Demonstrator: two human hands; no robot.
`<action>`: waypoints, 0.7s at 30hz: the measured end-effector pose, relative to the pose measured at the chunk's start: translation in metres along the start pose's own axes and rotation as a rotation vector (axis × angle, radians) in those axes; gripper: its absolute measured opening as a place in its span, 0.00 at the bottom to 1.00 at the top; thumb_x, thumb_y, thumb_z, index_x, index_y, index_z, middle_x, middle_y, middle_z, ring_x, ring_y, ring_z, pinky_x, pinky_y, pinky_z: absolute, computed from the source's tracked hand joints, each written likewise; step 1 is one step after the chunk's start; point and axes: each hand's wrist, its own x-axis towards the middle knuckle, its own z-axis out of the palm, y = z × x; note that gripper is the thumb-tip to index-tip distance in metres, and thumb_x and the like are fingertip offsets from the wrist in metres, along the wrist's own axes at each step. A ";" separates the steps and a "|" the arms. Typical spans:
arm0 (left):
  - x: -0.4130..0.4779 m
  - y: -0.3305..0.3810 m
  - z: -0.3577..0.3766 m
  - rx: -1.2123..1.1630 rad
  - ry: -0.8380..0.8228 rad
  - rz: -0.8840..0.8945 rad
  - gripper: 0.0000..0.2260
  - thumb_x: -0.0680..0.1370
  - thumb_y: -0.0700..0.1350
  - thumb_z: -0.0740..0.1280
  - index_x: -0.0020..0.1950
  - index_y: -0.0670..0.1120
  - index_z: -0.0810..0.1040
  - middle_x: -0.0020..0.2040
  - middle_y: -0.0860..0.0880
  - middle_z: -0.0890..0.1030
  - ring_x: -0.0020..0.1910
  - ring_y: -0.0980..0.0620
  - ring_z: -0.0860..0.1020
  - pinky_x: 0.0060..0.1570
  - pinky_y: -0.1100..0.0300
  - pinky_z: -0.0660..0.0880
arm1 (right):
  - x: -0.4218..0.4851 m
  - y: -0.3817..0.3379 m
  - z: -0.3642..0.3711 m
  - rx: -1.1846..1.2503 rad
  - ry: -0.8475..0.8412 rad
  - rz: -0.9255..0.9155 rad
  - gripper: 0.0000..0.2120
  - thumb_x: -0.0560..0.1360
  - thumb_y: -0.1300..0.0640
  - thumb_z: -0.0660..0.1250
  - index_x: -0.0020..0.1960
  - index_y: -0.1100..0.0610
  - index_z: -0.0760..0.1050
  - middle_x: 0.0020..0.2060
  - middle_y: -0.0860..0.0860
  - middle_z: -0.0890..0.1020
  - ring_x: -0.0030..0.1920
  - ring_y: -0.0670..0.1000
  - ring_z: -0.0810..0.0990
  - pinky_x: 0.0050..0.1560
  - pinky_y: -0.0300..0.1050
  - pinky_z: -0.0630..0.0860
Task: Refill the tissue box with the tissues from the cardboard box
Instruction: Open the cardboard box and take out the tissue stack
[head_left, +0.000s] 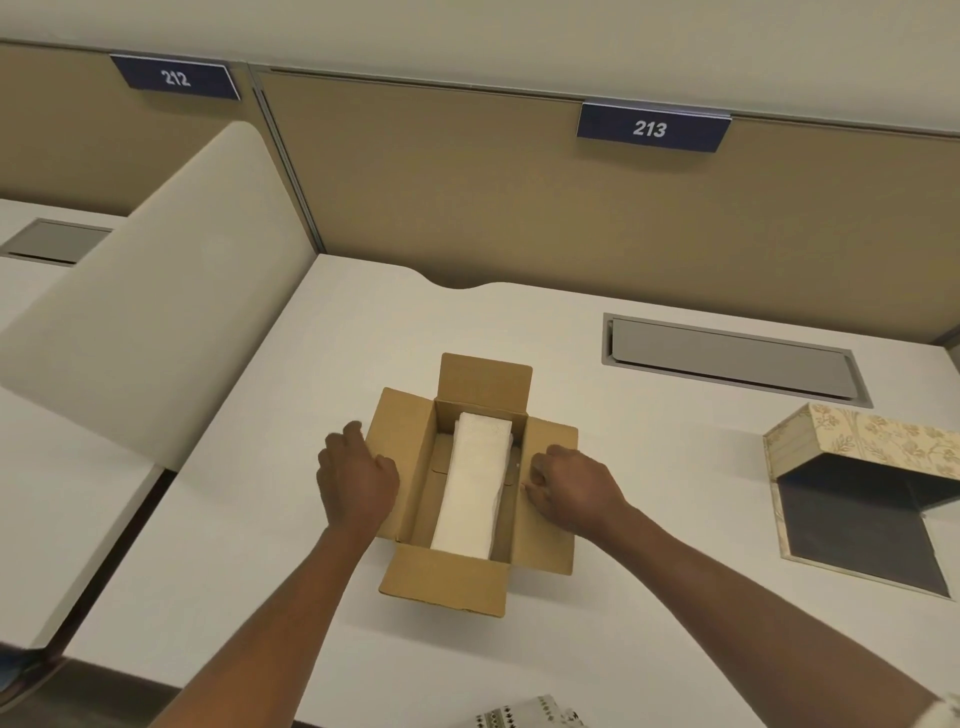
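Observation:
An open brown cardboard box stands in the middle of the white desk, all flaps folded outward. Inside it lies a white stack of tissues, running lengthwise. My left hand rests on the left flap, fingers curled downward. On the right flap lies my right hand, fingers bent and pressing the cardboard near the box's inner edge. The floral tissue box lies on its side at the far right, its dark open underside facing me. Neither hand touches the tissues.
A grey cable hatch is set into the desk behind the tissue box. A curved beige divider rises on the left. Tan partition panels with signs 212 and 213 stand at the back. A patterned object pokes in at the bottom edge.

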 end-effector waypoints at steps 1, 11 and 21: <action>-0.002 0.001 0.002 0.085 0.052 0.107 0.26 0.73 0.37 0.68 0.71 0.38 0.70 0.64 0.36 0.74 0.61 0.36 0.75 0.56 0.43 0.75 | -0.001 -0.005 0.001 0.042 0.027 0.022 0.12 0.79 0.45 0.63 0.49 0.54 0.75 0.44 0.50 0.78 0.39 0.50 0.72 0.36 0.43 0.66; -0.042 0.032 0.035 -0.006 -0.270 0.549 0.27 0.80 0.44 0.65 0.79 0.45 0.63 0.77 0.45 0.66 0.75 0.45 0.68 0.69 0.53 0.70 | 0.003 -0.071 0.013 0.994 -0.160 0.462 0.31 0.79 0.37 0.61 0.77 0.51 0.61 0.74 0.53 0.70 0.71 0.55 0.71 0.60 0.45 0.72; -0.038 0.055 0.066 -0.210 -0.656 -0.326 0.30 0.80 0.54 0.66 0.77 0.40 0.62 0.72 0.42 0.74 0.67 0.42 0.76 0.57 0.54 0.76 | 0.019 -0.097 0.030 1.395 -0.299 0.870 0.38 0.80 0.34 0.55 0.82 0.54 0.50 0.80 0.53 0.58 0.78 0.57 0.59 0.74 0.56 0.60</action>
